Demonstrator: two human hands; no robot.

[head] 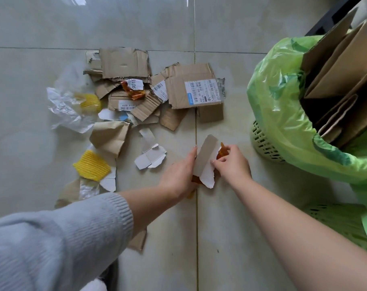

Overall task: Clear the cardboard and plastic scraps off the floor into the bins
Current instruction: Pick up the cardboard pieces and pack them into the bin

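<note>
A torn grey-white card scrap [205, 162] with orange plastic behind it is held just above the floor between my hands. My left hand [181, 175] grips its left edge and the orange plastic beneath. My right hand [231, 162] pinches the scrap's right edge, with an orange plastic piece [223, 151] at its fingers. Further off lies a pile of brown cardboard pieces [191, 89], clear plastic film [67, 108], yellow ridged scraps [92, 165] and white card bits [151, 158]. A bin with a green bag [283, 114] at the right holds cardboard sheets.
A second green mesh bin [336, 219] with a green bag stands at the lower right. A dark furniture leg [333, 15] crosses the top right corner. Pale floor tiles [73, 24] stretch beyond the pile. A brown cardboard piece [139, 240] lies under my left forearm.
</note>
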